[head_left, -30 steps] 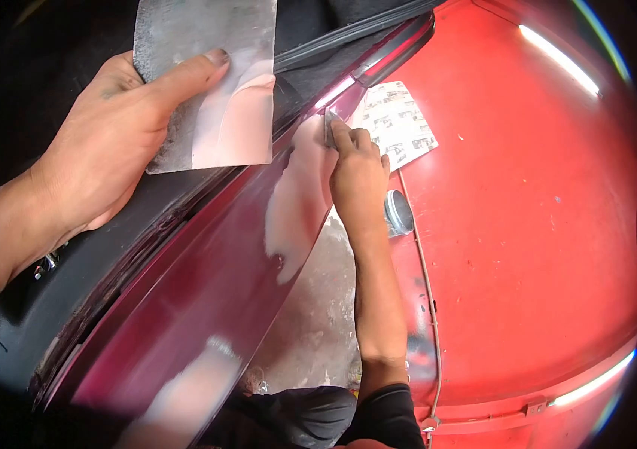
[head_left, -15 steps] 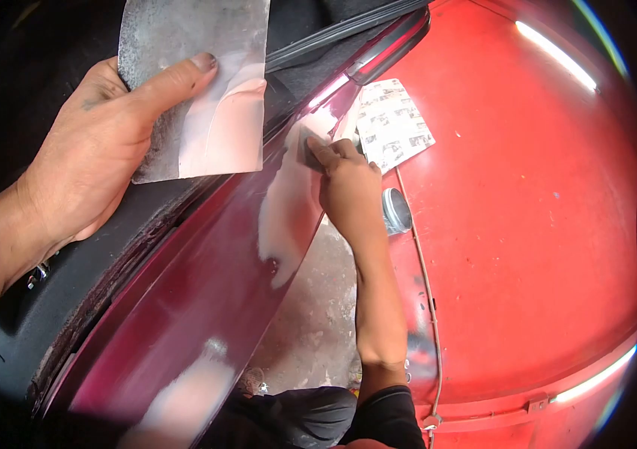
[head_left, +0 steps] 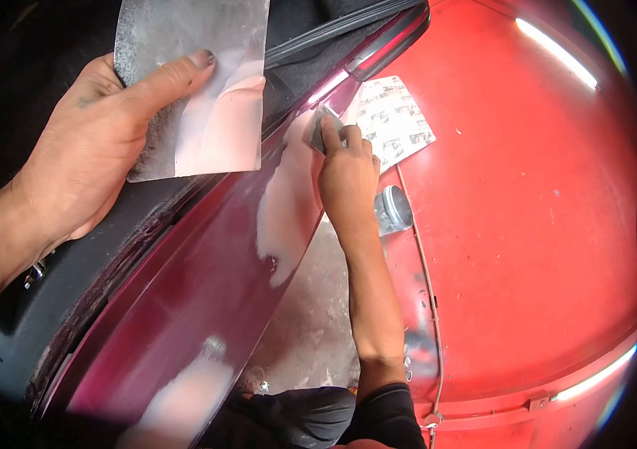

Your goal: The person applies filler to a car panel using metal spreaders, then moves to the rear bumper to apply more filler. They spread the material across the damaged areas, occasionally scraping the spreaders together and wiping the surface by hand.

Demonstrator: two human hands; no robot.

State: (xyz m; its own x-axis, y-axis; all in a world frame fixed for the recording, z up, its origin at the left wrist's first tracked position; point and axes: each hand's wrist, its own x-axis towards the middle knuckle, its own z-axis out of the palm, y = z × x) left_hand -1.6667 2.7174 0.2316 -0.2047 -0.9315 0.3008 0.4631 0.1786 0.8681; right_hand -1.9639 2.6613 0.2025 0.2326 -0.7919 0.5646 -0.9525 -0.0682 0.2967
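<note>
My left hand [head_left: 83, 153] grips a flat, greyish mixing plate [head_left: 172, 34], its thumb pressed across the face. Pink body filler [head_left: 232, 131] lies on the plate's lower right part. My right hand [head_left: 348, 179] holds a small dark putty spreader [head_left: 318, 136], with the index finger stretched along it. The spreader rests against the upper part of a maroon car door [head_left: 184, 262]. Below it, a smooth pale-pink filler patch [head_left: 285, 202] runs down the panel. Nearer to me is a second pink patch [head_left: 187, 396].
Black door trim [head_left: 109, 258] borders the panel on the left. To the right stand a glossy red surface [head_left: 528, 187], a thin cable [head_left: 427, 284], a grey tin [head_left: 393, 209] and a patterned white sheet [head_left: 393, 123]. Concrete floor [head_left: 311, 314] shows below.
My right hand and the spreader have moved slightly up along the door, and the spreader's angle has turned. My left hand with the plate has shifted very slightly left.
</note>
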